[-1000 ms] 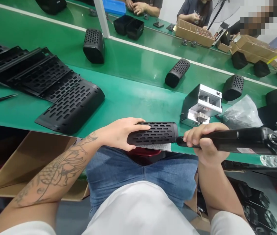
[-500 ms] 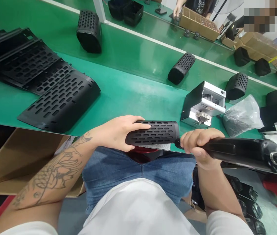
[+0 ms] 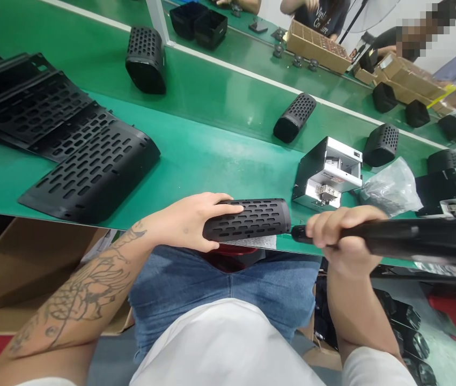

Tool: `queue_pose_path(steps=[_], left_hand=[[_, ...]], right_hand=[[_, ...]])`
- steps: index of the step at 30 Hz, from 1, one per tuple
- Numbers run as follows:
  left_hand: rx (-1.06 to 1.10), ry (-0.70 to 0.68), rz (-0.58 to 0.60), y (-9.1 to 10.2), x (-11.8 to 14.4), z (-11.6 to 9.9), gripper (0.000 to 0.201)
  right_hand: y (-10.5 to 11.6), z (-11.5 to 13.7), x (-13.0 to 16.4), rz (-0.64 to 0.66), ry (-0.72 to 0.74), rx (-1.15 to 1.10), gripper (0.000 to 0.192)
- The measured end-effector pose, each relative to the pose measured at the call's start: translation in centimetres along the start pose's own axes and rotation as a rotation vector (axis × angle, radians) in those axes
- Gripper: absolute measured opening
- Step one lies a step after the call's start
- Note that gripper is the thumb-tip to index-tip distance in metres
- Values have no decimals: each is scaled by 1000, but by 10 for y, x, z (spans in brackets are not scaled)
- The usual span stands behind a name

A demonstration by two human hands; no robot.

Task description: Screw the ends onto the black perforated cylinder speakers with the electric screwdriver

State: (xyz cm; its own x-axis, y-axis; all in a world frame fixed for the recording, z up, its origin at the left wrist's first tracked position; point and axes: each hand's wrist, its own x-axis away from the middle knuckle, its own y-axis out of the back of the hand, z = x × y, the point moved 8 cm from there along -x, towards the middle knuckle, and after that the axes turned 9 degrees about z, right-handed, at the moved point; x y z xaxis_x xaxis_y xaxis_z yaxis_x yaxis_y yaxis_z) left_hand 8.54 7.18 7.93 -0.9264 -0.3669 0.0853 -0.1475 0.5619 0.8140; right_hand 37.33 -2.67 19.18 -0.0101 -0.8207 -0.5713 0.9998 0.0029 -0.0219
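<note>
My left hand (image 3: 196,222) is closed around the left end of a black perforated housing (image 3: 254,219), which lies on its side at the table's front edge. Under its near side shows a bit of bubble wrap (image 3: 262,242). In my right hand (image 3: 344,233) is a black electric screwdriver (image 3: 409,236), held level, its tip pointing left at the housing's right end. Whether the tip touches a screw there is too small to tell. Behind the right hand stands a silver and black screw feeder (image 3: 328,172).
Several perforated black panels (image 3: 91,166) are stacked at the left. Other black housings (image 3: 145,59) stand along the green table (image 3: 212,161). A plastic bag (image 3: 391,187) lies right of the feeder. Co-workers sit across, by a cardboard box (image 3: 318,45). An open carton (image 3: 22,273) is below left.
The screwdriver and my right hand have shifted slightly to the right and its body is now more level. My left hand keeps its hold on the housing. The view has turned a little.
</note>
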Motion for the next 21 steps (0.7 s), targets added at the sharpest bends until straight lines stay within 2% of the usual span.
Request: queue_pose_path(steps=[4, 6, 8, 10, 14, 16, 19, 21], left_hand=[[-15, 4, -17, -4, -3, -1, 105], [-24, -6, -33, -5, -5, -3, 104], [-37, -18, -51, -7, -6, -4, 105], [-54, -29, -88, -9, -4, -5, 104], [-11, -23, -261, -18, 11, 0, 98], [78, -19, -364, -29, 20, 7, 107], [200, -29, -484, -53, 28, 20, 134], [241, -44, -541, -66, 28, 27, 144]], right_hand=[[76, 7, -14, -389, 134, 292, 40], [108, -1, -18, -529, 157, 442, 37], [127, -15, -22, -570, 134, 504, 35], [137, -30, -22, -567, 99, 494, 35], [130, -33, -16, -542, 67, 500, 40], [116, -21, -14, -525, 69, 494, 41], [85, 4, -9, -478, 95, 343, 40], [54, 20, -6, -389, 107, 199, 41]])
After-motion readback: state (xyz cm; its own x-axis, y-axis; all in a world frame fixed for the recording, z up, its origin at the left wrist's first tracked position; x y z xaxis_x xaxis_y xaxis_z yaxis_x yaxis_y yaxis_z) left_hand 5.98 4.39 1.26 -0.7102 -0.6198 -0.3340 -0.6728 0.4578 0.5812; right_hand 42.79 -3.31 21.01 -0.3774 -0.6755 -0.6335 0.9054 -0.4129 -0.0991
